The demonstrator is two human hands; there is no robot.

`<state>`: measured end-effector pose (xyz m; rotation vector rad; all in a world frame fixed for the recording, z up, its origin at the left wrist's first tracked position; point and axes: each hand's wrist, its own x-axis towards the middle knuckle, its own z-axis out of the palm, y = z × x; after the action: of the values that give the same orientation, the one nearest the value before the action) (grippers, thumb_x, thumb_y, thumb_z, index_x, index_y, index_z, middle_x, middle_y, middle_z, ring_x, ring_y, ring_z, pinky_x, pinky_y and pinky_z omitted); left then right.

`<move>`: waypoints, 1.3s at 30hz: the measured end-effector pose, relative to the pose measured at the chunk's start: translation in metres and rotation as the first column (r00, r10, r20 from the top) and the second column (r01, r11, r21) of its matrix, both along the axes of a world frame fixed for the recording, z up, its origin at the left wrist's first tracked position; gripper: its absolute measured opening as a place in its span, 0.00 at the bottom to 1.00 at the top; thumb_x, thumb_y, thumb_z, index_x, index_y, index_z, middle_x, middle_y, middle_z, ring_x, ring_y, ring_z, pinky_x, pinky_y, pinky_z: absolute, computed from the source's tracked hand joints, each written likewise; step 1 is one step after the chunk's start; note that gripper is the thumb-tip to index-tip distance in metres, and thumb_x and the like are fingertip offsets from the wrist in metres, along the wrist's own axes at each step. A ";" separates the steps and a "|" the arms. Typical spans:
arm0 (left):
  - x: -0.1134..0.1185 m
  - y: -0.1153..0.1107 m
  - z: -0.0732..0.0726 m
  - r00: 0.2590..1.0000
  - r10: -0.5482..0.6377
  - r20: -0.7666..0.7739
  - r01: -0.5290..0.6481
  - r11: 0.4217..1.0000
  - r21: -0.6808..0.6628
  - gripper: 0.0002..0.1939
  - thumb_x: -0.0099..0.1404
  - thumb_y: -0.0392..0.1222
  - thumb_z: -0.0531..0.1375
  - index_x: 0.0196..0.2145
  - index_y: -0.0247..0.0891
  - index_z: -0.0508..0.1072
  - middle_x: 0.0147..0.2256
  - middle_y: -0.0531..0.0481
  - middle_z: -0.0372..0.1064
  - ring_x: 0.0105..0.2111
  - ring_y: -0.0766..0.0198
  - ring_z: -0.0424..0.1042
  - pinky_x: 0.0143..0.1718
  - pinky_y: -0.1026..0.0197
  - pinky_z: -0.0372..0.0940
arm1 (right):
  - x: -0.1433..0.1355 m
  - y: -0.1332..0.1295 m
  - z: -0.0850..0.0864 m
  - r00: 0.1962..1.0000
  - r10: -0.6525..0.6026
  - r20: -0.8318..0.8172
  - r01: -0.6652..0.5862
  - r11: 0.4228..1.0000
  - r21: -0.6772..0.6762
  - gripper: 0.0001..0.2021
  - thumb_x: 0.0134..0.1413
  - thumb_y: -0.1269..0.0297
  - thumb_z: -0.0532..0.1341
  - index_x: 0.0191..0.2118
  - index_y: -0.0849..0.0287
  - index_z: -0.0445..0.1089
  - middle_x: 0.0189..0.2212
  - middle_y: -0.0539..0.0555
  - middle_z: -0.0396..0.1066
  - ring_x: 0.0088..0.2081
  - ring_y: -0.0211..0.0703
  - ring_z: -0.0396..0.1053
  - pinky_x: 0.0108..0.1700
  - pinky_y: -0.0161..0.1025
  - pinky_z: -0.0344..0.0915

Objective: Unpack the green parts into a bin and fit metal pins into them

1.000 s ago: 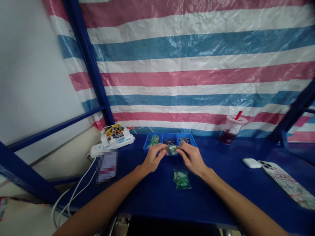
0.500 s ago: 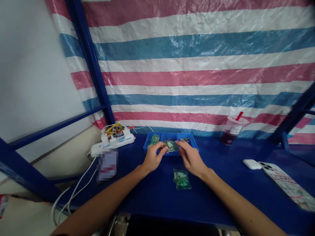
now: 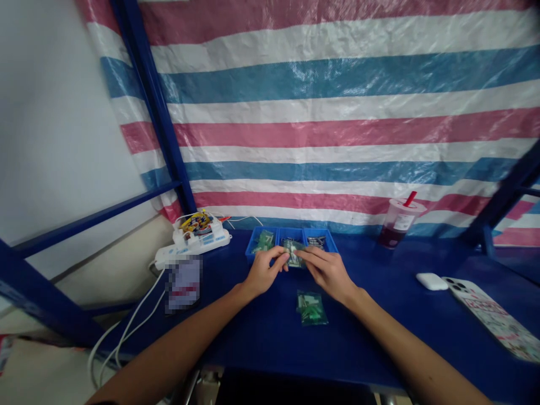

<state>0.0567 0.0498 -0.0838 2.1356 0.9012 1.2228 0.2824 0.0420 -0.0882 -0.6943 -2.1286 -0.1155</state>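
A small clear-green plastic bag with pale pieces inside is between my two hands, just in front of the blue bins. My left hand pinches its left side between thumb and fingers. On the other side, the fingers of my right hand are pressed on the bag's upper right part. Behind my hands stand three joined blue bins; the left one holds green bags, the right one dark and silvery small parts. A second green bag lies flat on the blue table nearer to me.
At the left are a white power strip with cables and a blurred pouch. A cup with a red straw stands at the back right. A white earphone case and a phone lie at the right.
My right hand's fingers have moved left and inward over the bag. The bag looks more bunched, and more of the right bin shows.
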 end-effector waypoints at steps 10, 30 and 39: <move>-0.003 0.001 0.001 0.997 0.081 -0.007 -0.077 0.967 0.241 0.13 0.75 0.41 0.55 0.54 0.40 0.70 0.41 0.47 0.74 0.34 0.65 0.72 0.37 0.63 0.67 | -0.003 -0.005 0.006 0.986 -0.053 -0.157 0.051 0.999 -0.021 0.10 0.69 0.62 0.59 0.44 0.58 0.76 0.32 0.54 0.78 0.30 0.41 0.75 0.36 0.37 0.69; -0.047 0.047 0.013 0.860 0.496 0.119 -0.507 0.806 0.307 0.12 0.72 0.45 0.59 0.49 0.39 0.73 0.37 0.48 0.75 0.37 0.58 0.74 0.43 0.57 0.67 | -0.001 -0.005 0.006 0.996 -0.064 0.060 0.073 0.986 -0.153 0.18 0.75 0.57 0.50 0.41 0.59 0.74 0.26 0.51 0.74 0.26 0.37 0.69 0.33 0.37 0.57; -0.086 0.080 0.005 0.823 0.519 -0.233 -0.449 0.844 0.292 0.21 0.71 0.41 0.58 0.60 0.41 0.68 0.33 0.50 0.73 0.38 0.56 0.73 0.48 0.54 0.66 | -0.011 -0.009 0.007 0.893 0.071 0.445 0.073 0.952 -0.299 0.19 0.72 0.50 0.53 0.37 0.58 0.74 0.25 0.51 0.73 0.26 0.38 0.67 0.31 0.38 0.48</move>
<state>-0.0294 0.1297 -0.0792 2.4029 1.5963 1.2966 0.2719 0.0335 -0.0809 -0.9205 -2.6307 0.0672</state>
